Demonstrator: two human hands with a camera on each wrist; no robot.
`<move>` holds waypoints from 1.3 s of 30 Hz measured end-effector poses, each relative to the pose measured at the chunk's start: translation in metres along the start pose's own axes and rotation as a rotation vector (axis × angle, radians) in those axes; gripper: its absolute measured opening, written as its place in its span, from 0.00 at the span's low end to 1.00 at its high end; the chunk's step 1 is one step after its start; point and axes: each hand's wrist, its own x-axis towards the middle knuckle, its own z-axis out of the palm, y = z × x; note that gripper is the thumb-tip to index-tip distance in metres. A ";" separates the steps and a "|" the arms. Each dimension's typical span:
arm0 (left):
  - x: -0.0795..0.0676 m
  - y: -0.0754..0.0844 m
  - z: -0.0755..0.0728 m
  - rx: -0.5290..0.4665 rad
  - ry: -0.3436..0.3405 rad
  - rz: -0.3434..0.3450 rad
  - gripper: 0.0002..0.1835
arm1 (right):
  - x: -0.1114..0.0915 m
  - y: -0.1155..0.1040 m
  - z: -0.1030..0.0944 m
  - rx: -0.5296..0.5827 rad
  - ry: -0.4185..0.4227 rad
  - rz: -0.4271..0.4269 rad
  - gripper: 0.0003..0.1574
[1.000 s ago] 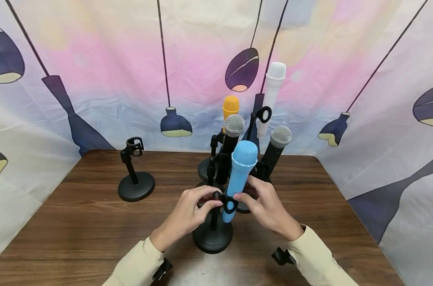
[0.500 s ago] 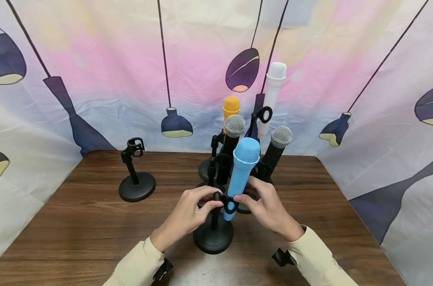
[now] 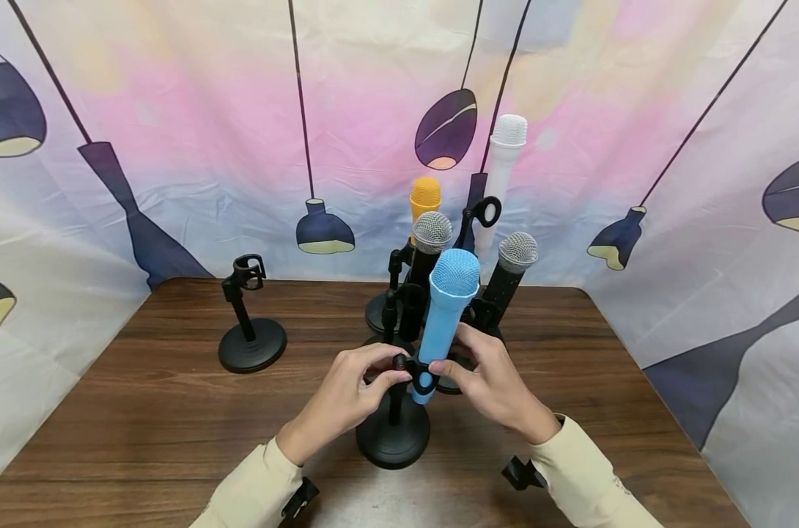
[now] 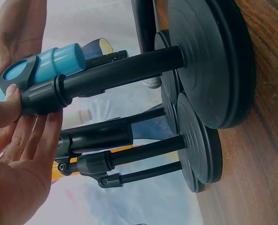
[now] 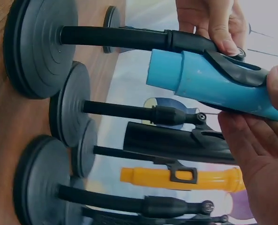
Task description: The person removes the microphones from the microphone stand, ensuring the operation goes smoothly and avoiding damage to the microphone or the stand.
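A light-blue microphone (image 3: 443, 315) leans in the clip (image 3: 426, 375) of the nearest black stand (image 3: 393, 438), grille up. My left hand (image 3: 348, 389) pinches the top of this stand beside the clip; in the left wrist view its fingers (image 4: 30, 136) wrap the stand's upper joint. With thumb and fingers, my right hand (image 3: 494, 378) grips the blue microphone at the clip. The right wrist view shows the blue microphone's lower end (image 5: 167, 72) sticking out below the clip. The round base of the stand rests on the table.
Behind are a black microphone (image 3: 426, 257), another black microphone (image 3: 505, 279), a yellow one (image 3: 426, 196) and a white one (image 3: 503, 161), on stands. A stand with a bare clip (image 3: 251, 345) is at the left of the wooden table (image 3: 142, 411). A printed cloth (image 3: 228, 110) hangs behind.
The blue microphone has slid upward a little through the clip, so less of it sticks out below. Both hands have stayed almost in place.
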 end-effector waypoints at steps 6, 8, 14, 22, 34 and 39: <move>0.001 0.000 0.001 -0.005 -0.004 -0.006 0.06 | 0.000 -0.005 -0.003 0.000 -0.021 0.033 0.26; 0.001 0.000 0.001 -0.005 -0.004 -0.004 0.06 | 0.001 -0.004 -0.003 0.052 -0.035 0.050 0.29; 0.000 -0.001 0.000 -0.007 -0.003 0.000 0.06 | 0.003 -0.004 -0.002 -0.006 -0.007 0.003 0.24; 0.000 0.000 -0.001 -0.003 -0.008 -0.009 0.06 | 0.005 -0.007 -0.005 0.022 -0.054 0.049 0.29; 0.001 0.001 -0.001 0.001 -0.009 -0.011 0.06 | 0.006 -0.009 -0.008 -0.039 -0.078 0.029 0.28; 0.000 0.001 -0.001 -0.001 -0.011 -0.015 0.06 | 0.006 -0.007 -0.005 0.014 -0.076 0.036 0.28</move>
